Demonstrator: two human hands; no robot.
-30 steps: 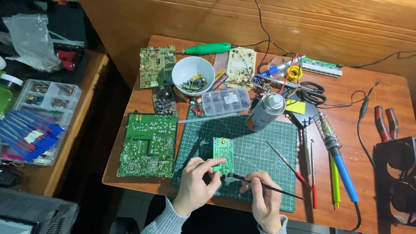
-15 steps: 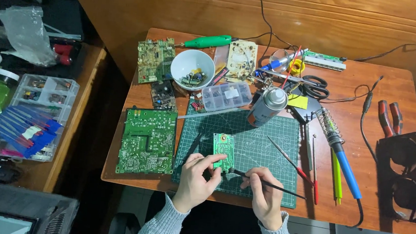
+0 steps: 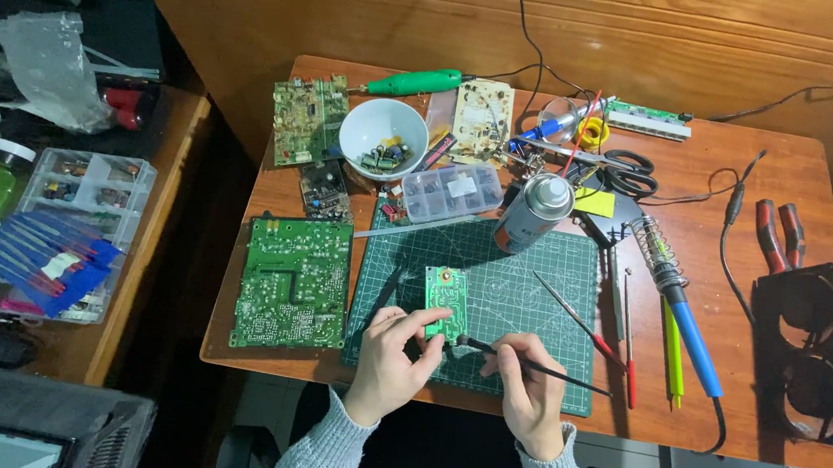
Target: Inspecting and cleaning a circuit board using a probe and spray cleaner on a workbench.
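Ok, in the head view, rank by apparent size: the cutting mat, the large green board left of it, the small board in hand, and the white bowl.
1. Green cutting mat
2. Large green circuit board
3. White bowl
4. Small green board, pinched by the left hand

All lie on one tabletop, so nearness hardly skews this.

Left hand [image 3: 394, 351] pinches small green circuit board [image 3: 447, 302] on cutting mat [image 3: 532, 294]; right hand [image 3: 524, 379] holds thin black tool [image 3: 535, 367], tip at board's lower edge. Larger board [image 3: 294, 284] lies left on tabletop [image 3: 791, 197].

Small circuit board [image 3: 447, 302] on cutting mat [image 3: 521, 303]; large circuit board [image 3: 294, 284] left of mat; spray can [image 3: 531, 212], parts box [image 3: 451, 192], bowl [image 3: 383, 138] beyond; soldering iron [image 3: 681, 307] right
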